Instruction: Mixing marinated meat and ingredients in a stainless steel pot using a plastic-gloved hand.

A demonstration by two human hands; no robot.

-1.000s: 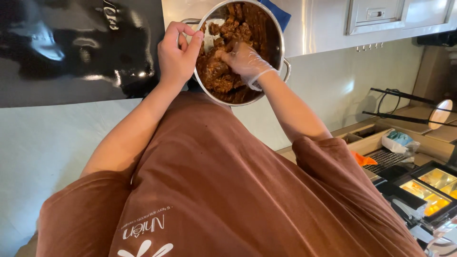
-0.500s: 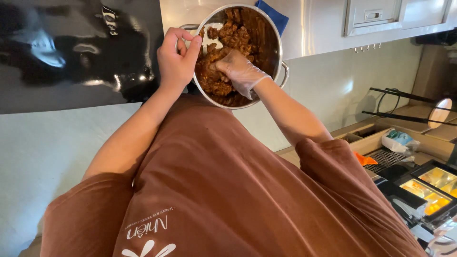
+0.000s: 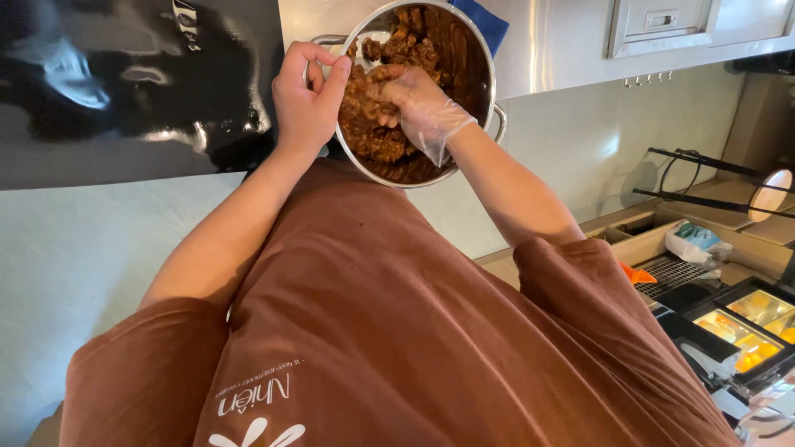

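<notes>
A round steel pot (image 3: 483, 62) with side handles holds brown, sauce-coated meat pieces (image 3: 377, 136). My left hand (image 3: 305, 99), bare, grips the pot's rim at its left side. My right hand (image 3: 418, 103) wears a clear plastic glove and is down inside the pot, its fingers closed on a clump of the meat. My brown shirt fills the lower half of the view.
A glossy black surface (image 3: 124, 91) lies left of the pot, with a blue cloth (image 3: 484, 21) behind the pot. At the right are a steel wall, a drawer (image 3: 662, 21), a black wire rack (image 3: 704, 178), and trays of yellow food (image 3: 745, 327).
My gloved right hand has shifted left and deeper into the meat, turning it. My left hand has stayed on the rim, and the pot has tilted slightly.
</notes>
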